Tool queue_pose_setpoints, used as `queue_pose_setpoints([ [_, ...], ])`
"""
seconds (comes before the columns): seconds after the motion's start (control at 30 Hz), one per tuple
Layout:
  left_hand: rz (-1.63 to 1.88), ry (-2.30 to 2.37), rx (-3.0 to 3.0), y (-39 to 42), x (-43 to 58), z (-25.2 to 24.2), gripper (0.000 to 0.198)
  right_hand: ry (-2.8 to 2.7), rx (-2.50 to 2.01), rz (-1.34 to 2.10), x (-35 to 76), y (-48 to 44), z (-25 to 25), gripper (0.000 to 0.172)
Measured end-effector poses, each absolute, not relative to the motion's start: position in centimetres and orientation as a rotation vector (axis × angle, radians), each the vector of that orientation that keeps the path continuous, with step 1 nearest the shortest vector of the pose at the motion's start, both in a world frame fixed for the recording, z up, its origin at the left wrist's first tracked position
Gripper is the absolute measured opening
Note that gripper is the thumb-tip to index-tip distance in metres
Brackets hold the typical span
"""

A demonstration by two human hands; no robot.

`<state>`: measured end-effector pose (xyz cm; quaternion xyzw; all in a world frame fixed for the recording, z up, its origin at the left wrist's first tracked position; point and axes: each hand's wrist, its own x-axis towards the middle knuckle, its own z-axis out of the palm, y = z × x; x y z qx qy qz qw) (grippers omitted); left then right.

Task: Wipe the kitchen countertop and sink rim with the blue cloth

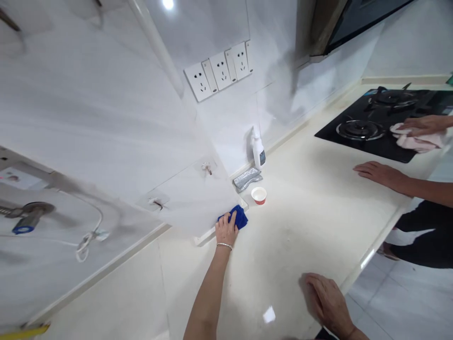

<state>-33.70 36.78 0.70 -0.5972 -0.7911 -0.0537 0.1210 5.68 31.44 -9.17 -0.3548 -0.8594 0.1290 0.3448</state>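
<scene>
Left hand [226, 230] at frame centre, fingers curled over blue cloth [241, 217], pressed against white ledge [203, 238] at wall foot. Right hand [327, 300] lower right, flat, fingers spread on countertop [300, 222]. Small cup [258, 195] near cloth, to upper right.

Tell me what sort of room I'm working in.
Most likely a home kitchen: a black gas hob set into a pale countertop, a range hood above it, and wall sockets on the white wall.
</scene>
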Motion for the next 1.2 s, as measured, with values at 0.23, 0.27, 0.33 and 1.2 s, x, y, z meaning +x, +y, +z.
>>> queue_pose_setpoints([
  [0.23,-0.166,-2.366,-1.618,31.8,-36.2,1.2,0.064,-2.241,-0.934,0.307,5.6,31.7,-9.2,0.031],
  [0.27,-0.165,-2.381,-1.591,31.0,-36.6,1.3,0.063,-2.243,-0.937,0.305,5.6,31.7,-9.3,0.030],
  [0.33,-0.167,-2.409,-1.538,29.6,-37.3,1.3,0.062,-2.251,-0.943,0.299,5.5,31.7,-9.4,0.029],
  [1.2,-0.372,-3.355,-0.777,15.0,-44.0,4.4,0.056,-2.276,-0.932,0.191,6.2,32.0,-11.5,0.026],
])
